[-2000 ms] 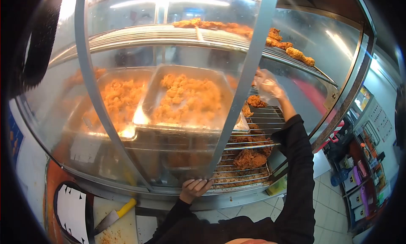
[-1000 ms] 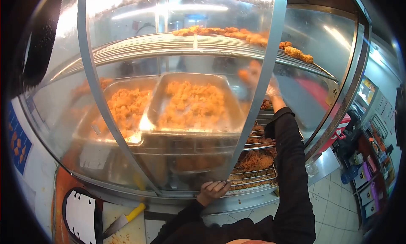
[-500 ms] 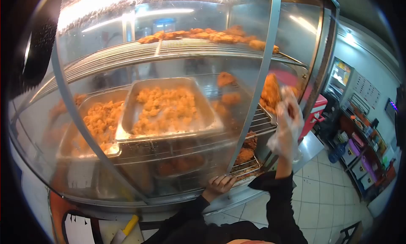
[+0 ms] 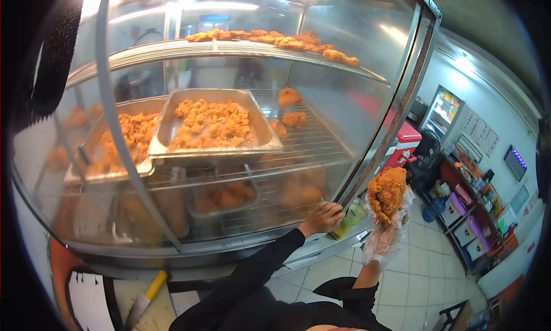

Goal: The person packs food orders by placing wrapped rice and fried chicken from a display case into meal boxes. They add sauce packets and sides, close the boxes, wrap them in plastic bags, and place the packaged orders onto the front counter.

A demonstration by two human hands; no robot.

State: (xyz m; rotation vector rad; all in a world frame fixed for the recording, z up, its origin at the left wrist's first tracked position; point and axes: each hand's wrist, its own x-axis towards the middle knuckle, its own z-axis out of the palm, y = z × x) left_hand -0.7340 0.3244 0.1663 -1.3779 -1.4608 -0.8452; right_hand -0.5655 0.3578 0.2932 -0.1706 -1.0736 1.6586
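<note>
My right hand (image 4: 387, 236), in a clear plastic glove, holds up a large piece of fried chicken (image 4: 387, 193) outside the glass cabinet, at its right. My bare left hand (image 4: 323, 218) has its fingers curled at the right end of the cabinet's sliding glass; a small handle or edge there is hard to make out. Behind the glass, two metal trays (image 4: 267, 140) hold small fried pieces. More fried chicken (image 4: 341, 57) lies along the upper rack (image 4: 138, 57), and other pieces (image 4: 294, 120) rest on the middle rack.
A knife with a yellow handle (image 4: 156, 285) lies on a cutting board (image 4: 163, 312) at the lower left. Beside my gloved hand is a green packet (image 4: 351, 219). A red cooler (image 4: 406, 141) and crowded shelves (image 4: 459, 210) stand at the right, over a tiled floor.
My right hand has come out of the cabinet with the chicken piece. My left hand has moved right, and the sliding glass now covers the right-side opening.
</note>
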